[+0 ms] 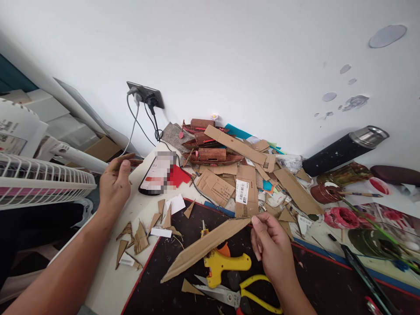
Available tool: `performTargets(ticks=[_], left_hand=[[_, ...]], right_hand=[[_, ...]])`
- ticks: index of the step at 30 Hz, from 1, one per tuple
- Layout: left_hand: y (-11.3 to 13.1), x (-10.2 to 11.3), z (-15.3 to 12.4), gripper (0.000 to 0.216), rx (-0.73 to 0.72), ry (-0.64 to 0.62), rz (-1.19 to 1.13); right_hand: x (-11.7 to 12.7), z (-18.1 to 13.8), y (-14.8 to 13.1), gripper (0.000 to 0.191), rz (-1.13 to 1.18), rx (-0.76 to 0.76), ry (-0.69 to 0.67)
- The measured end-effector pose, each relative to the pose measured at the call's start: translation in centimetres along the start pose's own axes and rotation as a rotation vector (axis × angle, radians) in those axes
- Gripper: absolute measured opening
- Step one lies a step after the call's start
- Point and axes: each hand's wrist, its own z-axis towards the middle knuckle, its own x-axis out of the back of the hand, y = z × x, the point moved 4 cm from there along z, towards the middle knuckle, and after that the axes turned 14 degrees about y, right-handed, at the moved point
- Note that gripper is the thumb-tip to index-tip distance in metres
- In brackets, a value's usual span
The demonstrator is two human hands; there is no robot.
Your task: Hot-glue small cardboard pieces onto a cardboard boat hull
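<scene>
My right hand (271, 246) pinches one end of a long pointed strip of brown cardboard (203, 249), held above a yellow glue gun (223, 264) and yellow-handled scissors (239, 295) on a dark mat (164, 280). My left hand (115, 180) is raised over the table's left edge, fingers loosely curled around a thin brown cardboard sliver (133, 162) at its fingertips. A phone (156, 174) lies just right of that hand. Small cardboard offcuts (139, 238) lie below it.
A heap of cardboard scraps (246, 175) and brown model boats (211, 155) sits against the wall. A black flask (343, 151), paint dishes and brushes (357, 194) lie at the right. A white fan grille (39, 179) stands left; cables run from a wall socket (146, 94).
</scene>
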Motion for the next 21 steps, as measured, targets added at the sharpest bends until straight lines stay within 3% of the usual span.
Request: performTargets(ticks=[21], left_hand=[[0.6, -0.2, -0.3, 0.036, 0.028, -0.027, 0.075]], right_hand=[[0.3, -0.2, 1.1, 0.046, 0.0, 0.008, 0.003]])
